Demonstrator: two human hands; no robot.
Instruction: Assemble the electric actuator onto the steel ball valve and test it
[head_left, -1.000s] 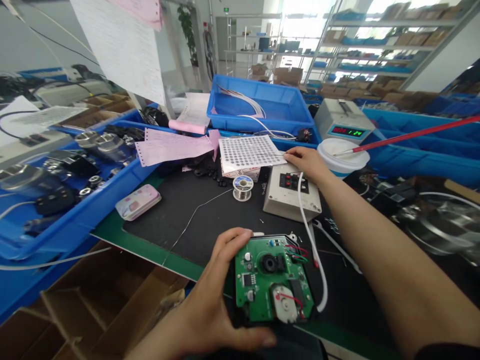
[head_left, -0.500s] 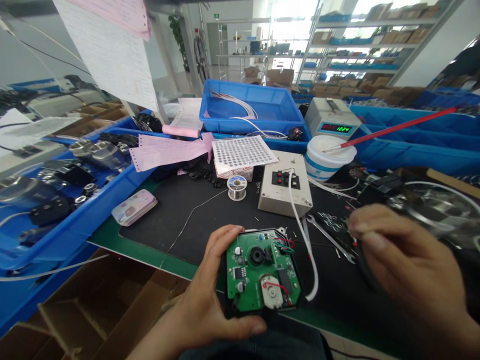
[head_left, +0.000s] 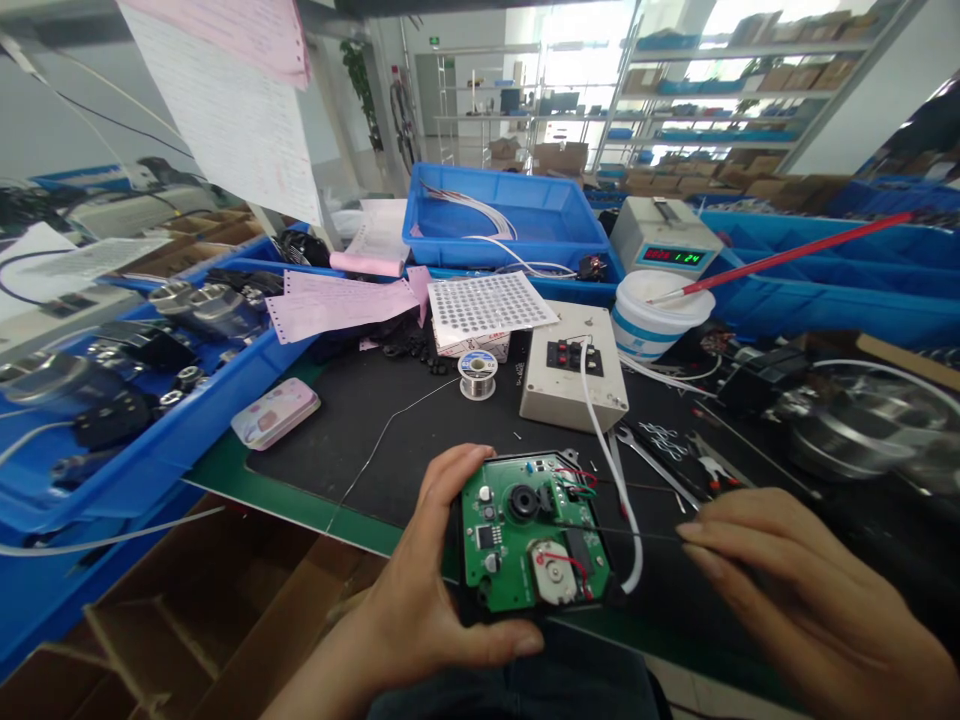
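The left hand [head_left: 431,580] grasps a black-housed green circuit board [head_left: 517,547] above the black mat [head_left: 427,425]. The right hand [head_left: 795,575] pinches a thin dark rod [head_left: 658,538], tip over the board. Apparent step: tip placement; next requirement: a steady board. Beyond stands a round silver solder spool [head_left: 478,383].

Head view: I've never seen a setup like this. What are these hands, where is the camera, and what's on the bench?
There is no robot here, just a person's bare hands. The one camera is worn on their head, looking forward and down. The left hand holds a green board in a dark case. The right hand pinches a thin rod reaching over the board; whether it touches is unclear. On the black mat stand a wire spool and a switch box, with a wrench lying to the right.
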